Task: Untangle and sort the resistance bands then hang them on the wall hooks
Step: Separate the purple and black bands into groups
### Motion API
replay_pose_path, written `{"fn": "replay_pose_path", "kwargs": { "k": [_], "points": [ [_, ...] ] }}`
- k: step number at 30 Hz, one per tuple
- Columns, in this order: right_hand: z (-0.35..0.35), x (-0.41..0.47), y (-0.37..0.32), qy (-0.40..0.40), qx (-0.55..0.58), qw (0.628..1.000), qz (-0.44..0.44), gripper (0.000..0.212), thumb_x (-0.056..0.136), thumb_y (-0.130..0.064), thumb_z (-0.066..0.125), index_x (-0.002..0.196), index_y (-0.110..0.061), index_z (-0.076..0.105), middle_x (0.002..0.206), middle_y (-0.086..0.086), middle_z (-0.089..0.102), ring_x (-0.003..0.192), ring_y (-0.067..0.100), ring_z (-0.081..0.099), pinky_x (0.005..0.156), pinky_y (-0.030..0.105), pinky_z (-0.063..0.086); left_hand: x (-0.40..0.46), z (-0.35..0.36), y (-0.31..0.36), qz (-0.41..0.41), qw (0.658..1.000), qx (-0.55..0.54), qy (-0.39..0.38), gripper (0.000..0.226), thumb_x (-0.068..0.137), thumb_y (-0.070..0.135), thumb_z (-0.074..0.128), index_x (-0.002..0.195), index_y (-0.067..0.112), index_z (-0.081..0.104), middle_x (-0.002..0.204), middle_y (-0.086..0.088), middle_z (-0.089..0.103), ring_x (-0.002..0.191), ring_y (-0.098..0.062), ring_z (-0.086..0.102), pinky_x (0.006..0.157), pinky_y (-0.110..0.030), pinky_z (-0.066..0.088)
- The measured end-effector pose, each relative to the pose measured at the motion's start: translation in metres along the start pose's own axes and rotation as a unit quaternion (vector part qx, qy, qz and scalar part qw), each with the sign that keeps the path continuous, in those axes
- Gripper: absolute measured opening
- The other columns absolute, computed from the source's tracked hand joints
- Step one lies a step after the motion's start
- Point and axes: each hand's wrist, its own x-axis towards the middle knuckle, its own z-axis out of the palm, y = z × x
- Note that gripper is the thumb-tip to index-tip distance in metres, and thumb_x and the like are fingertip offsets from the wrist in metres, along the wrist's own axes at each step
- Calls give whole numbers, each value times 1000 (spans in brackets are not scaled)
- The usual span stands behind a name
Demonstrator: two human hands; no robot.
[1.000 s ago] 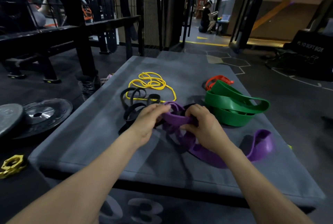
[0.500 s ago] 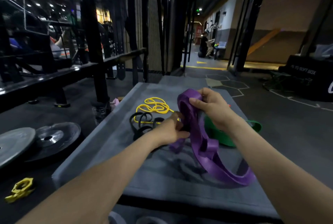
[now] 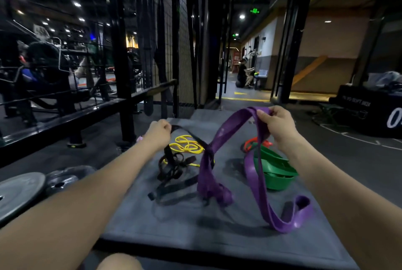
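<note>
A: Sorting has barely begun? The worktop [image 3: 139, 222] holds everything.

B: Yes. Purple band [image 3: 256, 182], centre, is knotted with the black band [image 3: 171, 169]. Green band [image 3: 276, 169] at two o'clock, yellow band [image 3: 187, 147] at twelve.

A: Hands?

B: Right hand [image 3: 277, 125] fingers clamp purple, left hand [image 3: 157, 134] fingers pinch black. Nothing hung.

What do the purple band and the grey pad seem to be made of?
Purple band: probably rubber or latex, smooth with a slight sheen; it hangs limp, folds softly and shows small highlights. Grey pad: seemingly foam under matte vinyl or fabric; its surface is dull and its edge rounded.
</note>
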Motion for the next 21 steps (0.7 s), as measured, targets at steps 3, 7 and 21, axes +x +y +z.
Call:
{"fn": "replay_pose_path", "kwargs": {
  "k": [3, 7, 21],
  "points": [
    [-3, 2, 12, 27, -57, 998, -11, 22, 88, -11, 61, 71, -17, 48, 71, 3, 54, 66, 18, 52, 57, 26, 43, -4, 0, -11, -30, 999, 33, 19, 29, 95, 5, 34, 106, -6, 59, 80, -11, 48, 110, -40, 51, 74, -32, 38],
    [-12, -10, 52, 12, -221, 975, 10, 10, 86, -14, 63, 88, -8, 56, 86, 14, 58, 87, 29, 58, 72, 29, 37, -17, 8, -28, -90, 991, 97, 17, 32, 96, 13, 34, 120, -2, 50, 125, -24, 44, 120, -42, 44, 99, -45, 37],
    [15, -35, 140, -174, -653, 720, -160, 47, 87, -20, 24, 116, -8, 59, 129, 11, 48, 122, 31, 39, 105, 36, 30, -40, 99, -45, 49, 976, 187, -103, 31, 93, 24, 44, 121, 13, 53, 129, -14, 46, 121, -34, 46, 99, -43, 41]
  ]
}}
